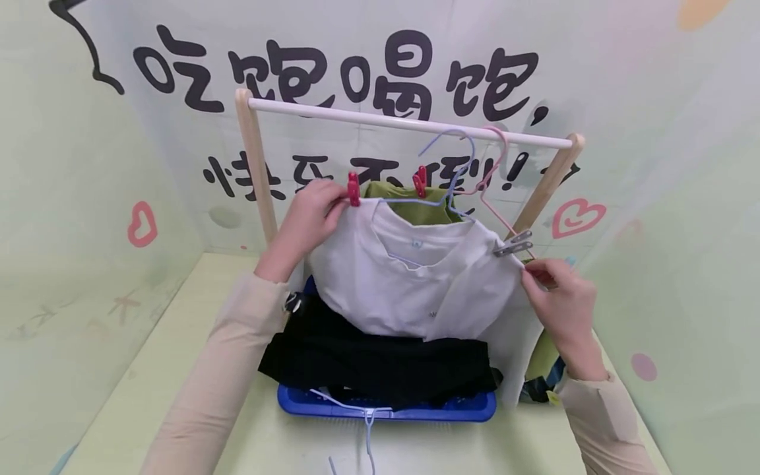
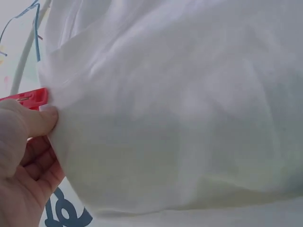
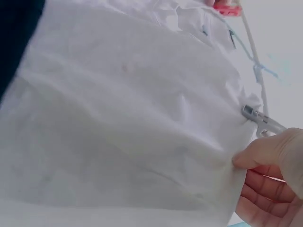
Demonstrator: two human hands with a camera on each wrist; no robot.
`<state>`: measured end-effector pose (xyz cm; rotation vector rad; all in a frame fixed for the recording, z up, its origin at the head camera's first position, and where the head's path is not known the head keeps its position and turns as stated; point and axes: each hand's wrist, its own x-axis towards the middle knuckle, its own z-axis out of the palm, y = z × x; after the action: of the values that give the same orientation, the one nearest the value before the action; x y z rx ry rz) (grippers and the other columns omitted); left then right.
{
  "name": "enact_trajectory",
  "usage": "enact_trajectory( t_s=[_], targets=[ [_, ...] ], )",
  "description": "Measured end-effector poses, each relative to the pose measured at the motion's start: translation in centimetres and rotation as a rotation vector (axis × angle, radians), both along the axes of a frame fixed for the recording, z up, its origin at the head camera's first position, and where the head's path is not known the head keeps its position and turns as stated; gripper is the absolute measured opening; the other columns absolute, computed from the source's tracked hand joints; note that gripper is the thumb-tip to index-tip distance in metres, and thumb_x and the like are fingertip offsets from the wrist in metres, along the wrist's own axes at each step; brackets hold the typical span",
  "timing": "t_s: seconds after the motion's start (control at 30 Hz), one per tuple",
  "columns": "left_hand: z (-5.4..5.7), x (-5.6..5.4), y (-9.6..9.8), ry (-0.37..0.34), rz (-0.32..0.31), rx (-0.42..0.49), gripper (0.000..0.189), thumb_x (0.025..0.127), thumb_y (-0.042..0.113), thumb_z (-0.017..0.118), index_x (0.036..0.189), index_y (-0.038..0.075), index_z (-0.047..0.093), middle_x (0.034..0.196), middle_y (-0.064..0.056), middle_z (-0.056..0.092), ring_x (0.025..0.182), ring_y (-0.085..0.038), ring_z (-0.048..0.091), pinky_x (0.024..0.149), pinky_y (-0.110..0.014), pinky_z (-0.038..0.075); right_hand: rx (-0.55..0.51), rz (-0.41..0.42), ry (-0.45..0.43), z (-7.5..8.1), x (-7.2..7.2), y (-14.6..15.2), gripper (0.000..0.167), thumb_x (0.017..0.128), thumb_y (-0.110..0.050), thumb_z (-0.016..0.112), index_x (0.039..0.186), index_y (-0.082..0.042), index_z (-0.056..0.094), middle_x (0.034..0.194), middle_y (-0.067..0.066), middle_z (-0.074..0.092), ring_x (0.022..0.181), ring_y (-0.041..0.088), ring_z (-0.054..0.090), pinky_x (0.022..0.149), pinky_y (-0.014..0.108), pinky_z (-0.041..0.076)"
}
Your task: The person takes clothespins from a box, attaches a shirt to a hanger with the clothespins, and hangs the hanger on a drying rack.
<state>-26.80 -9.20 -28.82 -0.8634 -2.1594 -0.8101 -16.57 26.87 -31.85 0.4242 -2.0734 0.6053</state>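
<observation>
A white T-shirt [image 1: 410,290] hangs on a light blue hanger [image 1: 463,165], whose hook overlaps the rail in the head view. At one shoulder my left hand [image 1: 311,221] pinches the shirt's edge beside a red clothespin [image 1: 353,189]. My right hand [image 1: 564,300] pinches the opposite sleeve edge between thumb and fingers, just below a grey clothespin [image 1: 513,244]. In the left wrist view, the thumb [image 2: 42,120] lies on the white cloth right under the red clip. The right wrist view has the grey clothespin [image 3: 260,120] gripping the cloth above my thumb.
Behind the shirt, a green garment [image 1: 410,208] with another red clothespin [image 1: 420,181] hangs near a pink hanger [image 1: 495,171]. The rack's white rail [image 1: 356,115] spans two wooden posts. Below, black clothing [image 1: 380,369] covers a blue basket [image 1: 386,414], with a loose hanger [image 1: 369,429] at its front.
</observation>
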Motion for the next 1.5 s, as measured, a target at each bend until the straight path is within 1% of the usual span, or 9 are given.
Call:
enact_trajectory(
  t_s=[0.1, 0.23, 0.4, 0.53, 0.63, 0.93, 1.13, 1.3, 1.5],
  targets=[
    [0.9, -1.0, 0.4, 0.015, 0.024, 0.02, 0.01, 0.084, -0.004, 0.063, 0.093, -0.007, 0.067, 0.088, -0.019, 0.066, 0.085, -0.032, 0.057, 0.079, -0.039, 0.047, -0.031, -0.015, 0.028, 0.9, -0.2, -0.3, 0.005, 0.072, 0.008, 0.067, 0.076, 0.005, 0.068, 0.069, 0.016, 0.066, 0.057, 0.027, 0.06, 0.065, 0.005, 0.038],
    [1.7, -1.7, 0.8, 0.045, 0.053, 0.069, 0.01, 0.085, -0.005, 0.062, 0.093, -0.008, 0.067, 0.088, -0.021, 0.065, 0.085, -0.034, 0.056, 0.079, -0.042, 0.046, -0.052, -0.045, 0.032, 2.0, -0.5, -0.6, 0.002, 0.074, 0.007, 0.067, 0.075, 0.007, 0.068, 0.069, 0.017, 0.066, 0.057, 0.027, 0.059, 0.067, 0.002, 0.036],
    [1.8, -2.4, 1.2, 0.006, 0.1, 0.138, 0.012, 0.086, -0.003, 0.061, 0.095, -0.009, 0.068, 0.089, -0.022, 0.065, 0.087, -0.034, 0.056, 0.082, -0.042, 0.045, -0.072, -0.069, 0.02, 3.0, -1.0, -1.0, 0.003, 0.075, 0.005, 0.067, 0.075, 0.007, 0.069, 0.068, 0.018, 0.065, 0.058, 0.027, 0.058, 0.066, 0.002, 0.035],
    [1.4, -2.6, 1.4, -0.053, 0.129, 0.169, 0.014, 0.087, -0.002, 0.061, 0.096, -0.009, 0.067, 0.089, -0.022, 0.064, 0.087, -0.034, 0.056, 0.081, -0.041, 0.044, -0.065, -0.063, 0.024, 3.0, -1.2, -1.4, 0.002, 0.074, 0.005, 0.069, 0.075, 0.007, 0.069, 0.067, 0.018, 0.065, 0.059, 0.028, 0.059, 0.066, 0.004, 0.035],
    [1.0, -2.6, 1.4, -0.07, 0.132, 0.169, 0.013, 0.086, -0.003, 0.061, 0.095, -0.01, 0.067, 0.09, -0.022, 0.065, 0.088, -0.035, 0.056, 0.083, -0.043, 0.044, -0.047, -0.057, 0.038, 2.7, -1.4, -1.5, 0.003, 0.074, 0.004, 0.069, 0.072, 0.006, 0.069, 0.066, 0.017, 0.064, 0.059, 0.028, 0.059, 0.064, 0.008, 0.036],
    [-0.6, -3.3, 0.8, -0.117, 0.117, 0.092, 0.012, 0.084, -0.006, 0.058, 0.092, -0.01, 0.066, 0.09, -0.024, 0.064, 0.088, -0.037, 0.057, 0.083, -0.044, 0.045, 0.091, -0.065, 0.023, 1.2, -1.4, -1.5, 0.003, 0.075, 0.004, 0.069, 0.075, 0.005, 0.066, 0.068, 0.017, 0.062, 0.061, 0.029, 0.057, 0.059, 0.036, 0.046],
    [-1.4, -3.8, 0.8, -0.157, 0.121, 0.072, 0.012, 0.085, -0.006, 0.058, 0.092, -0.01, 0.065, 0.089, -0.024, 0.063, 0.087, -0.037, 0.058, 0.081, -0.044, 0.047, 0.086, -0.062, 0.024, 0.4, -1.6, -1.9, 0.004, 0.074, 0.006, 0.069, 0.075, 0.004, 0.066, 0.068, 0.016, 0.061, 0.063, 0.029, 0.058, 0.058, 0.039, 0.05],
    [-2.0, -4.5, 1.1, -0.194, 0.123, 0.113, 0.014, 0.085, -0.006, 0.057, 0.095, -0.01, 0.065, 0.095, -0.024, 0.063, 0.091, -0.036, 0.058, 0.085, -0.043, 0.047, 0.075, -0.064, 0.039, 0.2, -1.9, -2.0, 0.004, 0.074, 0.008, 0.069, 0.076, 0.004, 0.067, 0.069, 0.017, 0.062, 0.065, 0.032, 0.06, 0.059, 0.042, 0.051],
    [-2.6, -5.0, 1.5, -0.258, 0.127, 0.176, 0.02, 0.085, -0.005, 0.058, 0.103, -0.01, 0.064, 0.1, -0.024, 0.062, 0.096, -0.034, 0.059, 0.089, -0.04, 0.047, 0.094, -0.092, 0.041, 0.0, -2.0, -1.9, 0.004, 0.079, 0.003, 0.066, 0.078, 0.006, 0.067, 0.07, 0.018, 0.062, 0.068, 0.035, 0.059, 0.061, 0.045, 0.05]
  ],
)
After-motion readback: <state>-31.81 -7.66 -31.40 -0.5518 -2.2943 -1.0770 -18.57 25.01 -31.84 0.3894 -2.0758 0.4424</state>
